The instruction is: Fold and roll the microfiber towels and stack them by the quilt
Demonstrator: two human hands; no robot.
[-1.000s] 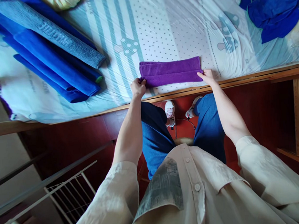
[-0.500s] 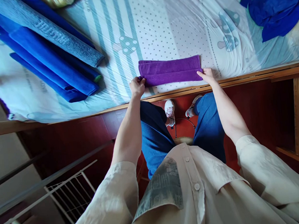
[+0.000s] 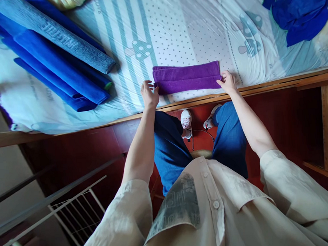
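A purple towel [image 3: 187,77], folded into a long narrow strip, lies near the front edge of the bed [image 3: 174,31]. My left hand [image 3: 149,93] is at its left end with the fingers spread and lifted, just touching the corner. At the right end, my right hand [image 3: 227,81] rests with its fingers on the towel's corner, pressing rather than gripping.
A stack of folded blue towels [image 3: 53,59] lies on the bed at the left. A heap of loose blue cloths [image 3: 299,8] sits at the far right. The wooden bed rail [image 3: 235,94] runs in front of my legs. A white wire rack [image 3: 74,213] stands at lower left.
My left hand has let go of the towel's left end and opened its fingers. The right hand has shifted slightly up along the right end.
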